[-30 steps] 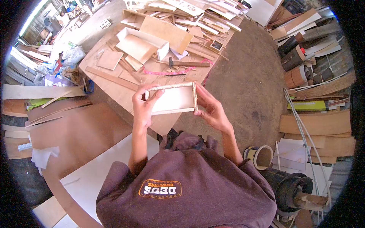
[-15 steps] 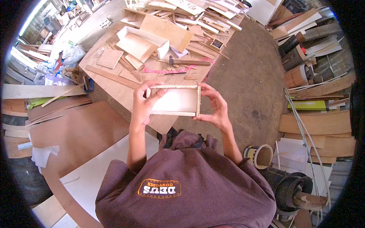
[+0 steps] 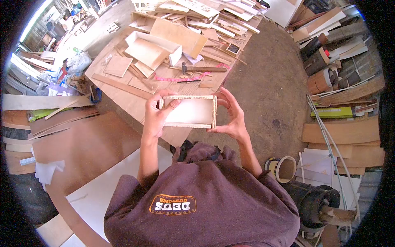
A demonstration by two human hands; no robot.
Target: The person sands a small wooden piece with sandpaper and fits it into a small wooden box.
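Note:
A small open wooden box [image 3: 190, 111] with a white inside and raw plywood edges is held level in front of my chest. My left hand [image 3: 157, 114] grips its left end, the thumb laid over the rim into the box. At the right end, my right hand [image 3: 231, 115] spans the short side. Its thumb touches the lower corner and some fingers are at the upper corner, while the index finger sticks up off the wood. Beyond the box, a hammer [image 3: 204, 69] and a pink tape measure [image 3: 177, 77] lie on the plywood worktable [image 3: 138, 108].
A larger open box [image 3: 175, 55] and a pile of wood offcuts [image 3: 230, 18] cover the table's far part. Brown boards [image 3: 82, 144] lie at the left. A bucket [image 3: 280, 169] stands on the floor at right, near stacked planks [image 3: 341, 131].
My right index finger has lifted away from the box's upper right corner and now points up. The box sits slightly lower in view, still between both hands.

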